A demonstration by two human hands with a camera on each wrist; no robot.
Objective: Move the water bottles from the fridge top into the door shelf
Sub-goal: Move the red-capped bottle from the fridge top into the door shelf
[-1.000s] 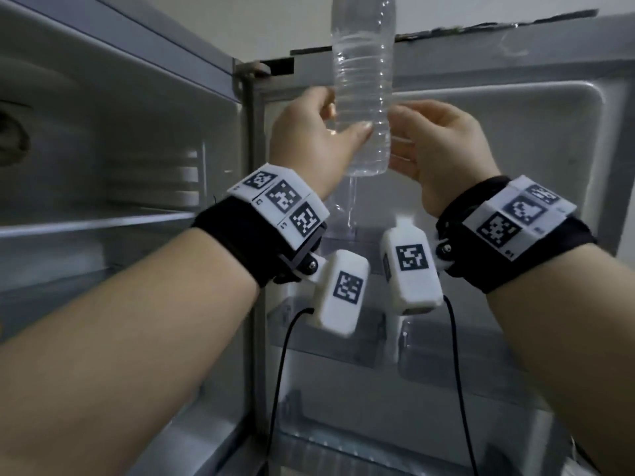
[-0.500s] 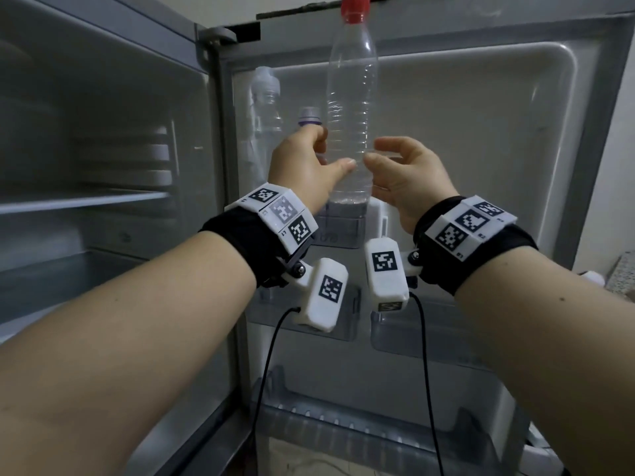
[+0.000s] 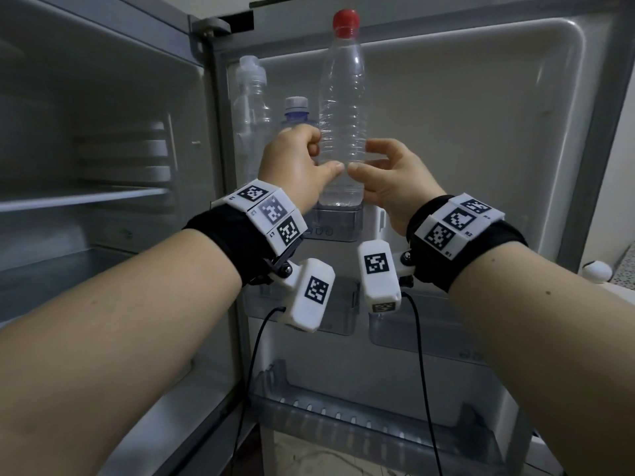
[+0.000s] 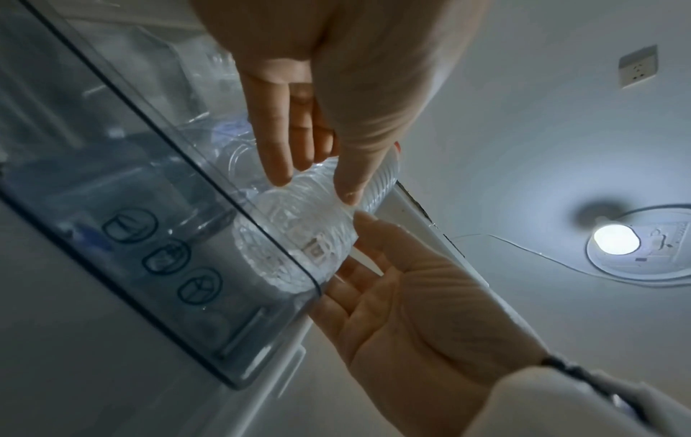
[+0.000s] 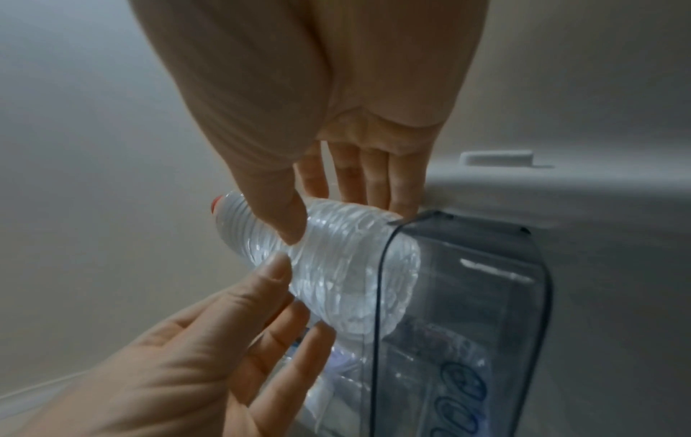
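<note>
Clear bottle (image 3: 341, 132) pinched by left hand (image 3: 297, 166) and right hand (image 3: 391, 180), steadying it upright, base apparently seated in shelf (image 3: 338, 223) below them.

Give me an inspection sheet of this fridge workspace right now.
Surface: door shelf, clear plastic, top of the open door.
Job's things: red-capped bottle upright, base in the shelf; purple-capped bottle and white-capped bottle beside it.
Clutter: nothing seen.
Hands: left hand grips the red-capped bottle; right hand curled round it, thumb touching.
Cables: black cables hang from the wrist cameras.
Surroundings: lower door bins, interior shelves.
</note>
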